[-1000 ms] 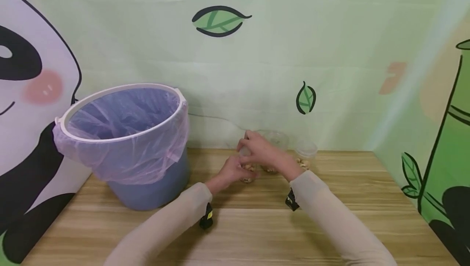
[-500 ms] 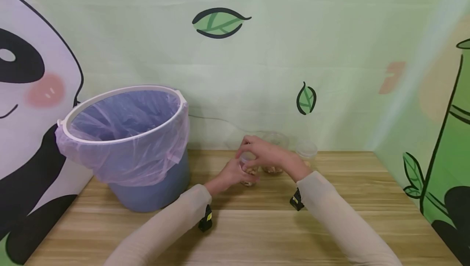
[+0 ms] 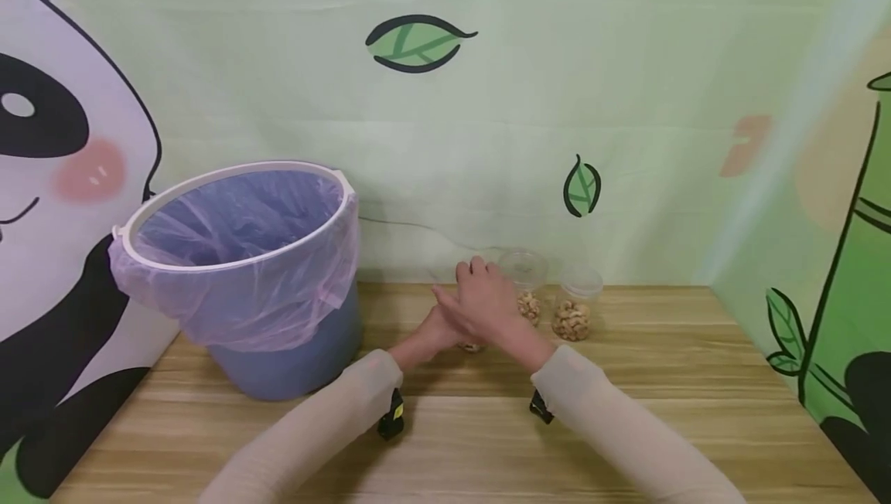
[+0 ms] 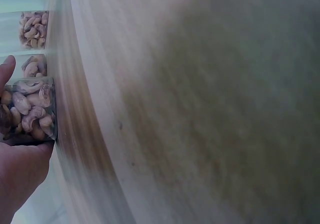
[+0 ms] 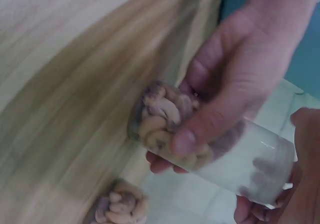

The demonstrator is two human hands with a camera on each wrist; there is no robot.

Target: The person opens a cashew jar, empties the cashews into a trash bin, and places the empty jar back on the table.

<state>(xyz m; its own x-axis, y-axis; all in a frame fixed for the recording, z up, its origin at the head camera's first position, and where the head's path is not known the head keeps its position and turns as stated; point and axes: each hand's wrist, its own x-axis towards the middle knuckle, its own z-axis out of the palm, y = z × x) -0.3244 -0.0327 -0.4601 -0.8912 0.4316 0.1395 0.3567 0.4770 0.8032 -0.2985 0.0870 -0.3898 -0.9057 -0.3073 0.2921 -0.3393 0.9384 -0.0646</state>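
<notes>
A clear plastic jar of cashews (image 5: 255, 159) stands on the table, almost hidden behind my hands in the head view. My left hand (image 3: 431, 334) grips its lower part; in the right wrist view that thumb and fingers wrap the cashew-filled end. Over the jar's top lies my right hand (image 3: 487, 303), its back toward the head camera. From the right wrist, my right fingers (image 5: 245, 211) show curled round the lid end, the lid itself mostly covered. Close by to the right are two more jars of cashews, a nearer one (image 3: 572, 320) and one partly behind my right hand (image 3: 529, 307).
A large blue bucket (image 3: 285, 365) with a pink plastic liner (image 3: 278, 311) stands at the left. Behind the wooden table (image 3: 473, 442) hangs a pale green printed cloth (image 3: 445, 141), with a thin cord (image 3: 411, 223) running along it.
My right hand has turned over the jar's top, from fingers spread round the lid to its back facing up, uncovering the jars at the right. My left hand keeps its grip.
</notes>
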